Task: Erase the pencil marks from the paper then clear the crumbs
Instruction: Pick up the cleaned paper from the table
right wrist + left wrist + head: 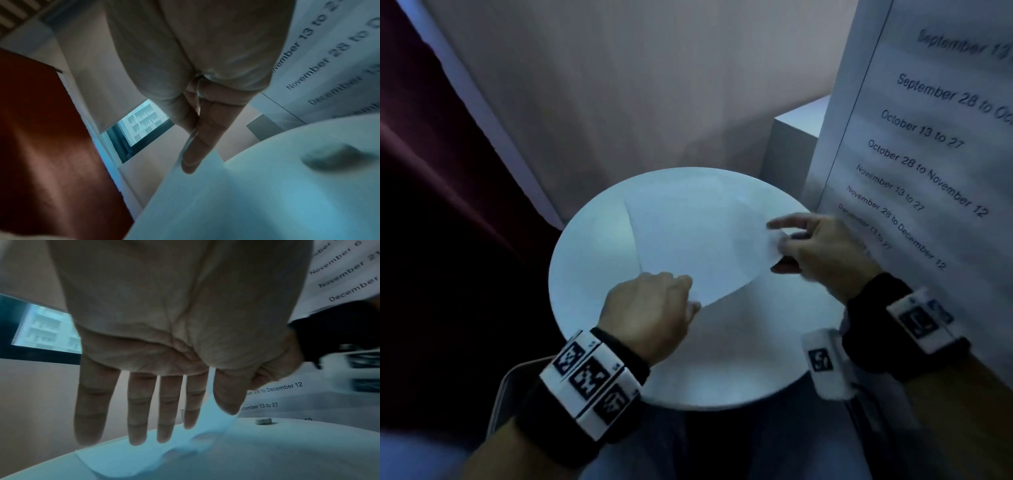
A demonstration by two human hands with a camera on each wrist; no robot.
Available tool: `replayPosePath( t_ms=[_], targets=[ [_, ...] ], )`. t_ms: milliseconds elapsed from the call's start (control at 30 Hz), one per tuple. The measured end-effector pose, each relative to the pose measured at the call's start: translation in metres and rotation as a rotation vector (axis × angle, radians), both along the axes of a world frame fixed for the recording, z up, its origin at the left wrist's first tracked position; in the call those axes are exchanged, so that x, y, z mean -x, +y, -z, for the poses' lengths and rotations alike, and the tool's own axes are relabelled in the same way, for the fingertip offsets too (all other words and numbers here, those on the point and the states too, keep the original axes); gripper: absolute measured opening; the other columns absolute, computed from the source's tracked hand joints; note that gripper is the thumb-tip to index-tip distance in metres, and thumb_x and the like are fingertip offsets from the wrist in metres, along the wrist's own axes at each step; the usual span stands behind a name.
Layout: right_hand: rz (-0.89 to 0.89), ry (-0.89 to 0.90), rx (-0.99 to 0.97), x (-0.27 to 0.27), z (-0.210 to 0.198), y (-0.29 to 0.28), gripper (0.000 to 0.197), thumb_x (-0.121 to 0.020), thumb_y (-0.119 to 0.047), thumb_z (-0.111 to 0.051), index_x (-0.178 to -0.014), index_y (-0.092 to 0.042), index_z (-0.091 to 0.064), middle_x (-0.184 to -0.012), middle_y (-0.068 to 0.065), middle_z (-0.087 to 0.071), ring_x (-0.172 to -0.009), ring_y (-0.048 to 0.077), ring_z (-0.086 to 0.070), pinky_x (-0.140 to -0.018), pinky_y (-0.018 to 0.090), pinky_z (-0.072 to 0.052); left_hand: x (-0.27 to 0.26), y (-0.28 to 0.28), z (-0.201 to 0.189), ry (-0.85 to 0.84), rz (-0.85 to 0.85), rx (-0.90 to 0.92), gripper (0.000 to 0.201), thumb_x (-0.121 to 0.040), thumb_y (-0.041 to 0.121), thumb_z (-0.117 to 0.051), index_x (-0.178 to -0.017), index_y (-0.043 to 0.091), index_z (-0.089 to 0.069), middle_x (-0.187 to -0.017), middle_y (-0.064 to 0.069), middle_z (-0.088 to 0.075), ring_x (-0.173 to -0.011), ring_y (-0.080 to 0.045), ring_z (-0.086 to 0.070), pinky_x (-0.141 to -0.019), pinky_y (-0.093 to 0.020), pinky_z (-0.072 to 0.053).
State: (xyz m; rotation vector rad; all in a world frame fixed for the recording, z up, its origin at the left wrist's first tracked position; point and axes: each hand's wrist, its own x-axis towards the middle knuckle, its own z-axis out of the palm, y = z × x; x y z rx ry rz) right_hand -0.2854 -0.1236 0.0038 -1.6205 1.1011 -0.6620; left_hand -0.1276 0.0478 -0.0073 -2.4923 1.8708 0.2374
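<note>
So we've got the paper [698, 240] on the round white table [599, 308], our left hand [650, 315] pinching its near corner between thumb and index finger while the other fingers [141, 408] hang straight and a bit spread, and that corner is lifted off the tabletop. Our right hand [822, 250] has the right edge of the sheet between thumb and fingers, index finger stretched out over the top, though it's blurry so we can't tell exactly how tight the grip is. There's a small greyish eraser lump [263, 421] sitting on the table near the right edge, just beside the big printed date sheet [928, 154] standing next to it.
</note>
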Motion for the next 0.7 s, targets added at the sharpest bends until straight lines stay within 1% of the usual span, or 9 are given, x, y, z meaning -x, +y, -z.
replayPosePath(
  t_ms=[67,133,167,233,333,467,567,633,700],
  targets=[
    [0.012,0.033,0.033,0.010,0.028,0.029,0.013,-0.092,-0.003,-0.059,-0.100,-0.005,-0.070,-0.067,-0.001,-0.065,-0.055,0.013,-0.064,-0.062,0.033,-0.061,-0.007,0.024,0.012,0.012,0.025,-0.162,0.036,-0.104,0.047,-0.030,-0.131,0.027,-0.041,-0.132,0.000,-0.049,-0.125,-0.024,-0.046,-0.088,-0.040,-0.045],
    [-0.001,0.107,0.098,0.020,0.049,0.053,0.012,-0.092,-0.011,-0.060,-0.099,-0.014,-0.070,-0.081,-0.006,-0.069,-0.071,0.014,-0.069,-0.078,0.041,-0.061,-0.009,0.044,0.026,0.033,0.049,-0.343,0.055,-0.104,0.050,-0.026,-0.154,0.032,-0.014,-0.164,-0.003,-0.014,-0.149,-0.022,-0.017,-0.109,-0.047,-0.033],
    [-0.023,0.174,0.143,0.024,0.056,0.063,0.016,-0.092,-0.014,-0.060,-0.104,-0.018,-0.070,-0.091,-0.007,-0.072,-0.082,0.016,-0.070,-0.085,0.041,-0.058,-0.010,0.050,0.032,0.049,0.042,-0.389,0.062,-0.104,0.053,-0.025,-0.157,0.033,0.001,-0.167,0.000,0.005,-0.153,-0.021,-0.002,-0.114,-0.050,-0.024],
    [-0.041,0.329,0.236,0.032,0.059,0.081,0.026,-0.092,-0.013,-0.058,-0.115,-0.017,-0.068,-0.111,-0.001,-0.072,-0.102,0.018,-0.066,-0.096,0.032,-0.051,-0.010,0.058,0.040,0.059,0.043,-0.400,0.070,-0.101,0.061,-0.021,-0.156,0.034,0.014,-0.164,0.004,0.022,-0.152,-0.018,0.014,-0.118,-0.053,-0.013],
    [-0.042,0.419,0.353,0.042,0.059,0.092,0.032,-0.091,-0.009,-0.057,-0.121,-0.015,-0.066,-0.118,0.001,-0.069,-0.110,0.018,-0.062,-0.092,0.019,-0.043,-0.012,0.061,0.048,0.080,0.040,-0.361,0.073,-0.098,0.067,-0.017,-0.154,0.038,0.019,-0.161,0.008,0.028,-0.150,-0.014,0.021,-0.119,-0.055,-0.004],
    [-0.038,0.526,0.416,0.051,0.067,0.081,0.027,-0.088,-0.009,-0.060,-0.114,-0.009,-0.068,-0.107,0.008,-0.072,-0.102,0.024,-0.065,-0.087,0.021,-0.044,-0.016,0.056,0.050,0.130,0.031,-0.329,0.063,-0.102,0.059,-0.015,-0.152,0.043,0.019,-0.159,0.010,0.030,-0.147,-0.010,0.026,-0.120,-0.053,0.007],
    [-0.041,0.587,0.516,0.059,0.071,0.076,0.024,-0.083,-0.008,-0.065,-0.107,-0.006,-0.070,-0.102,0.013,-0.067,-0.098,0.030,-0.062,-0.088,0.032,-0.048,-0.022,0.051,0.048,0.166,0.035,-0.312,0.056,-0.105,0.052,-0.015,-0.152,0.047,0.015,-0.160,0.012,0.027,-0.147,-0.009,0.025,-0.120,-0.053,0.008],
    [-0.073,0.619,0.594,0.061,0.072,0.077,0.029,-0.082,-0.013,-0.067,-0.110,-0.009,-0.068,-0.114,0.011,-0.063,-0.107,0.029,-0.057,-0.095,0.037,-0.046,-0.023,0.049,0.047,0.174,0.033,-0.318,0.054,-0.106,0.050,-0.015,-0.152,0.049,0.013,-0.161,0.011,0.025,-0.148,-0.010,0.024,-0.120,-0.053,0.007],
    [-0.209,0.640,0.597,0.060,0.069,0.084,0.046,-0.086,-0.029,-0.064,-0.129,-0.011,-0.059,-0.141,0.010,-0.050,-0.132,0.027,-0.044,-0.112,0.035,-0.034,-0.023,0.047,0.048,0.161,0.034,-0.314,0.054,-0.107,0.047,-0.016,-0.153,0.049,0.012,-0.162,0.011,0.024,-0.148,-0.011,0.023,-0.120,-0.054,0.007]
  ],
)
